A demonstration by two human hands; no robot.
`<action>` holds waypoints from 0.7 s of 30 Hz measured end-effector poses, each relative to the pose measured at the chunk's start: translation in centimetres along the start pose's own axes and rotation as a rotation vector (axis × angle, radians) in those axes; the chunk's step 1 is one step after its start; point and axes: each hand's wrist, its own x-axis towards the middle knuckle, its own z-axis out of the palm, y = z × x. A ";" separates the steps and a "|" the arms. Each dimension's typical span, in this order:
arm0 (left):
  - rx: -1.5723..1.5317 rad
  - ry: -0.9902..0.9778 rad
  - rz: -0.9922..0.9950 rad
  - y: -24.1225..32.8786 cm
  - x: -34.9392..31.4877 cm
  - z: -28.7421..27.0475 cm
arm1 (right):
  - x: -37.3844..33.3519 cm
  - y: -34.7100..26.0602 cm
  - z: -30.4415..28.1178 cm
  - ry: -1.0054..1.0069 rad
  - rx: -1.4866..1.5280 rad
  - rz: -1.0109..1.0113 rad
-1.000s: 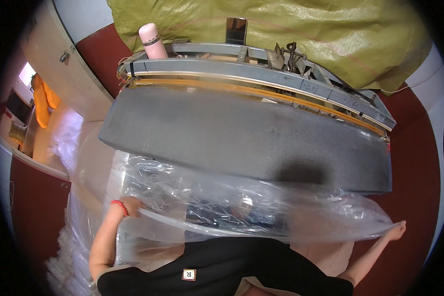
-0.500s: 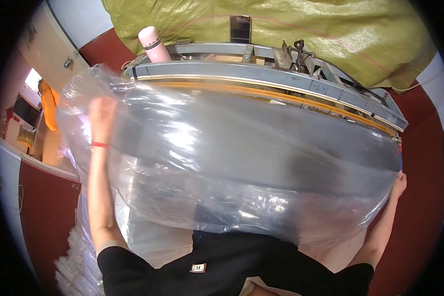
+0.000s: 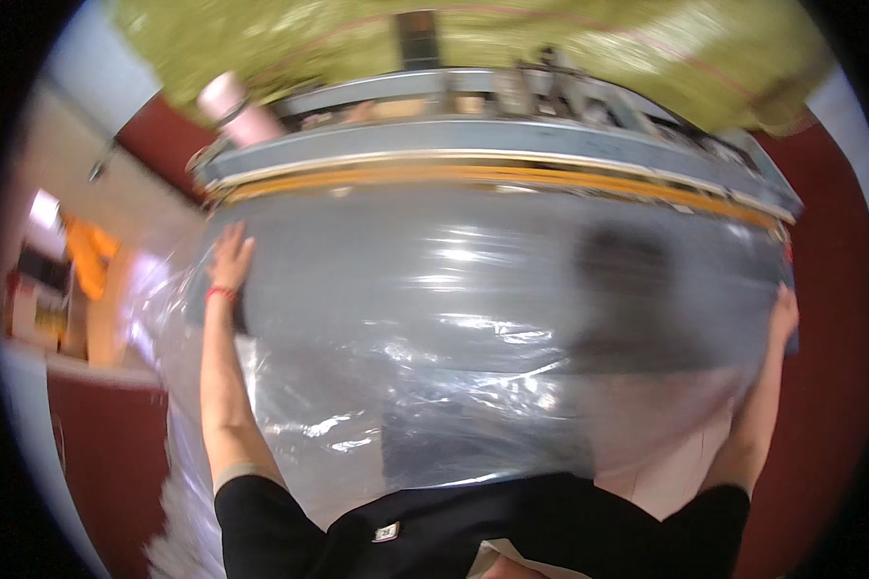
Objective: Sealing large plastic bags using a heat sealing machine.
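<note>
Currently, large clear plastic sheet (image 3: 492, 333) is spread across the middle of the frame, over a long grey padded-looking work surface (image 3: 348, 227) and down to the person's black shirt (image 3: 434, 526) at lower centre. Left hand (image 3: 230, 256), red beaded bracelet (image 3: 221, 292) at wrist, is at centre left: fingers spread, palm down over the surface's left end, nothing gripped. Right hand (image 3: 785, 307), far right, has fingers curled closed on the sheet's right edge; slightly blurred. Grey metal beam (image 3: 386, 140) and orange strips (image 3: 512, 176) run behind; pink cylindrical bottle (image 3: 238, 114) at upper left.
</note>
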 end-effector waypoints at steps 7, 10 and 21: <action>0.227 -0.107 0.099 5.2 4.8 -3.9 | -1.0 -5.8 0.7 -0.018 0.059 0.150; -0.450 -0.056 0.415 13.7 1.5 -4.6 | -1.0 -6.6 2.3 -0.031 0.404 0.116; -1.019 -1.566 1.134 54.6 -39.2 2.9 | -0.7 -4.1 1.0 -0.189 0.706 0.210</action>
